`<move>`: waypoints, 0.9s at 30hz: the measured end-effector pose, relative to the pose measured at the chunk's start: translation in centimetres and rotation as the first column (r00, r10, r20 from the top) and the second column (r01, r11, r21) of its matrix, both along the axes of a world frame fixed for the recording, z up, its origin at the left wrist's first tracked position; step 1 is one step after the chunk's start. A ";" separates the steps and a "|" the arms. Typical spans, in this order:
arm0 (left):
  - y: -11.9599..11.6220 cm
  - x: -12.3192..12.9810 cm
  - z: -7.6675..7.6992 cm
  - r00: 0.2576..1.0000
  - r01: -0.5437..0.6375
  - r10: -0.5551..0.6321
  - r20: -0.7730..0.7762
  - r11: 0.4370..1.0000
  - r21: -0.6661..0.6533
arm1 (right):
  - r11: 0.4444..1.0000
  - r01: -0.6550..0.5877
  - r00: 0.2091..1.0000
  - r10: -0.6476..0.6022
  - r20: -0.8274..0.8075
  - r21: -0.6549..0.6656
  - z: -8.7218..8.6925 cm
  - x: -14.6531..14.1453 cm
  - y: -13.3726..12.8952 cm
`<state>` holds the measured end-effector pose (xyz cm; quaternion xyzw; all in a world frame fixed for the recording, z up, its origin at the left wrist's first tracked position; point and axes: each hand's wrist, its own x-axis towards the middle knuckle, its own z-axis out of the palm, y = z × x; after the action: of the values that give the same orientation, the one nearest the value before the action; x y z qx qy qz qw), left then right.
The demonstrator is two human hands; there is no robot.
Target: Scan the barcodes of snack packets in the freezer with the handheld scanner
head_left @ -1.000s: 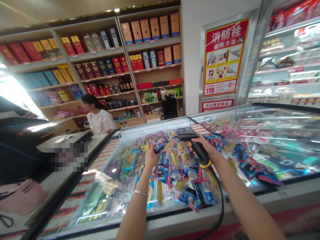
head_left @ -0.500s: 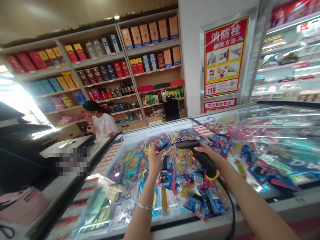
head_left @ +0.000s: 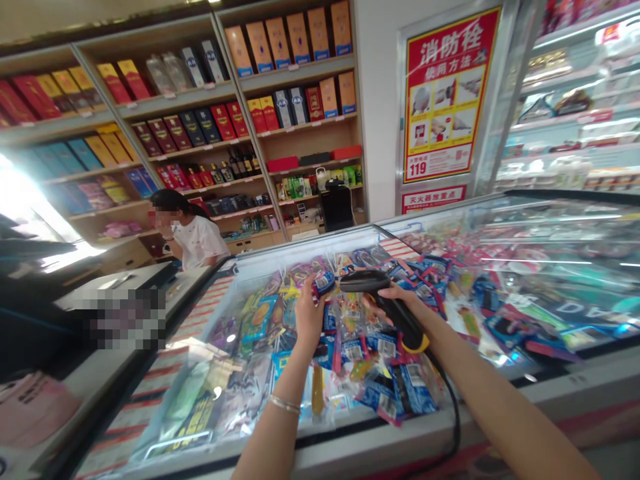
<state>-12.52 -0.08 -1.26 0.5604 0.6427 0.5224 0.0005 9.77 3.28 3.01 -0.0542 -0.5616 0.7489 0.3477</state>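
Observation:
My right hand is wrapped round the grip of a black and yellow barcode scanner, whose head points left. A cable runs from its base down past the freezer's front edge. In my left hand is a small blue snack packet, held just left of the scanner head. A bracelet circles my left wrist. Beneath both hands, many blue and clear snack packets lie spread over the glass top of a chest freezer.
Another person in a white top sits behind the counter at the left. Shelves of boxed bottles line the back wall. A pink bag rests at lower left. More packets lie on the right glass.
The view has shifted a little. My left fingers have closed round the blue packet, and the scanner head sits close beside it.

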 end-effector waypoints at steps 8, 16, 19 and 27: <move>-0.2 0.2 0.1 0.997 -0.061 0.061 -0.038 0.998 0.021 | 0.998 -0.046 0.999 0.047 -0.021 0.030 0.4 0.5 -1.0; -0.6 0.7 0.5 0.996 -0.063 0.064 -0.065 0.998 0.027 | 0.997 -0.060 0.996 0.057 0.069 0.041 -0.6 -0.1 -1.0; -0.7 0.5 0.7 0.993 -0.083 0.086 -0.077 0.996 0.043 | 0.997 -0.065 0.996 0.063 0.067 0.040 -0.6 -0.1 -0.9; -1.3 -0.8 2.1 0.977 -0.182 0.190 -0.099 0.980 0.080 | 0.998 0.013 0.996 -0.007 0.093 -0.066 -0.4 0.2 -0.9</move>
<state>-13.32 -1.33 0.83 0.5242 0.6727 0.5121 -0.1022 10.02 2.37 2.64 -0.1032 -0.5515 0.7621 0.3231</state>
